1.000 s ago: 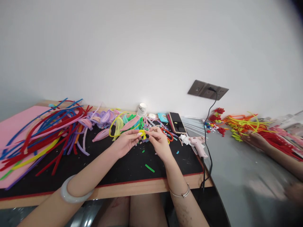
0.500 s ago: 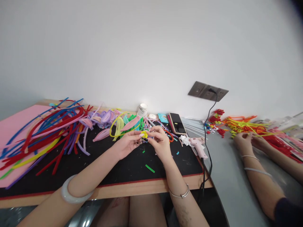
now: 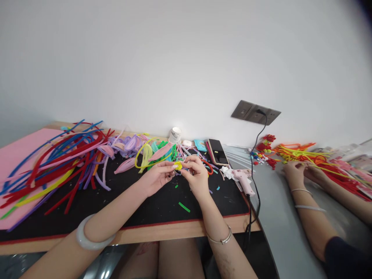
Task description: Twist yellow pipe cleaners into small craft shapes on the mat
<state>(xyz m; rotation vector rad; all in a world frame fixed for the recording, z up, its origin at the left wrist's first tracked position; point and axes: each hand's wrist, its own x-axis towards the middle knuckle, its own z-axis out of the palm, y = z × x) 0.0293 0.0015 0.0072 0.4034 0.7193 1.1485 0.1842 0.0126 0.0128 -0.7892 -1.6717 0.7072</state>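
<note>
Black mat (image 3: 229, 203) is lying before a pale wall (image 3: 145, 58); left hand (image 3: 157, 176) and right hand (image 3: 196, 172) are pinching a small yellow piece (image 3: 178, 166) between them over the mat's far half; from it, paper cup (image 3: 175, 135) is standing at twelve o'clock, coloured strips (image 3: 65, 179) are sprawling at nine, glue gun (image 3: 245, 182) is lying at four; at three, co-worker's second hand (image 3: 293, 173) is now joining the first hand (image 3: 316, 174), the pinched handwork apparently continuing undisturbed.

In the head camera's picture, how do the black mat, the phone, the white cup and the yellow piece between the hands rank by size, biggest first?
1. Black mat
2. Phone
3. White cup
4. Yellow piece, by its visible part; it is partly covered, so its full size is unsure.
</note>
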